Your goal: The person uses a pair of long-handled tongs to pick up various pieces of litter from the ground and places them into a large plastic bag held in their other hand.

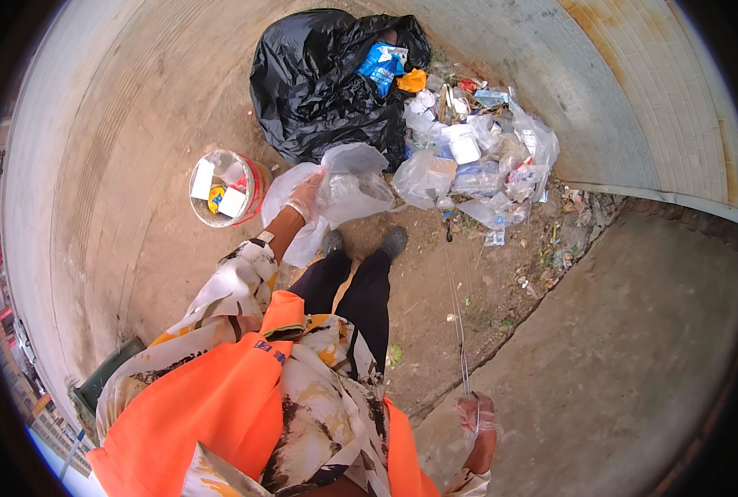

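My left hand, in a thin clear glove, grips a translucent white plastic bag in front of my feet. My right hand, gloved the same way, is low at the right and closed on the handle end of long metal tongs. The tongs stretch away from me to a crumpled clear plastic bag at the near edge of a litter heap. Whether their tips pinch that bag, I cannot tell. Inside the heap lie plastic bags, a white container and scraps of packaging.
A large black garbage bag lies beyond my left hand, a blue printed packet on it. Left of that hand stands a bucket holding white boxes and a yellow packet. A metal wall panel rises behind the heap; a concrete slab is at right.
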A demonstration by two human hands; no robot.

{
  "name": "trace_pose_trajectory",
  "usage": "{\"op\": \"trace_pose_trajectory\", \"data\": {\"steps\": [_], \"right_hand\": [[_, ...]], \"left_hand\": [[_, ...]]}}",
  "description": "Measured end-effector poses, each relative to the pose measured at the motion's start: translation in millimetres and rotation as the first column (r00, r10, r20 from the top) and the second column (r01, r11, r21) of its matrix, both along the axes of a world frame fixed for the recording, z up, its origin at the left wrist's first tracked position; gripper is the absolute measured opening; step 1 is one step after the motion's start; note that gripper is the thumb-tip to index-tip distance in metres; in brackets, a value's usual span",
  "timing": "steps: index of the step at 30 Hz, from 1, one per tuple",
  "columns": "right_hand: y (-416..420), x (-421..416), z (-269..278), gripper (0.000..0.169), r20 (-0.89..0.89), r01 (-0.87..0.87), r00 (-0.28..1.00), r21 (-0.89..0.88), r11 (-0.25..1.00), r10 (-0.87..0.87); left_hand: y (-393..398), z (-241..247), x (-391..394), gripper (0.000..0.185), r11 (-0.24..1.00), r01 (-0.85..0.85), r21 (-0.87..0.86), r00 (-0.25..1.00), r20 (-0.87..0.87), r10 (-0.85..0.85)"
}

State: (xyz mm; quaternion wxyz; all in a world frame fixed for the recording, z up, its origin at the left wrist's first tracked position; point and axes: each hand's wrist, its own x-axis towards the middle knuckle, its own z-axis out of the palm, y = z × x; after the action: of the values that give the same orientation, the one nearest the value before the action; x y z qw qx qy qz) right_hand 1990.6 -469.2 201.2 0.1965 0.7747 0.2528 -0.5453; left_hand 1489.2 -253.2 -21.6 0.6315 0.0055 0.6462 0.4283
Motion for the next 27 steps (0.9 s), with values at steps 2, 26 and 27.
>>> {"op": "trace_pose_trajectory", "data": {"steps": [2, 26, 27], "right_hand": [[33.0, -33.4, -22.6, 0.025, -0.041, -0.577, 0.816, -0.015, 0.817, 0.576], [72.5, -6.3, -111.7, 0.08, 0.317, -0.691, 0.719, 0.224, 0.687, 0.619], [83.3, -7.0, -124.6, 0.081, 0.339, -0.693, 0.71, 0.183, 0.697, 0.617]], "left_hand": [[-5.6, -9.9, 9.1, 0.056, 0.999, 0.047, -0.011, 0.998, 0.04, -0.047], [-108.4, 36.0, -59.3, 0.039, 0.97, -0.194, -0.143, 0.978, 0.044, 0.202], [-108.7, 57.2, -57.8, 0.038, 0.975, -0.166, -0.145, 0.985, 0.012, 0.17]]}}
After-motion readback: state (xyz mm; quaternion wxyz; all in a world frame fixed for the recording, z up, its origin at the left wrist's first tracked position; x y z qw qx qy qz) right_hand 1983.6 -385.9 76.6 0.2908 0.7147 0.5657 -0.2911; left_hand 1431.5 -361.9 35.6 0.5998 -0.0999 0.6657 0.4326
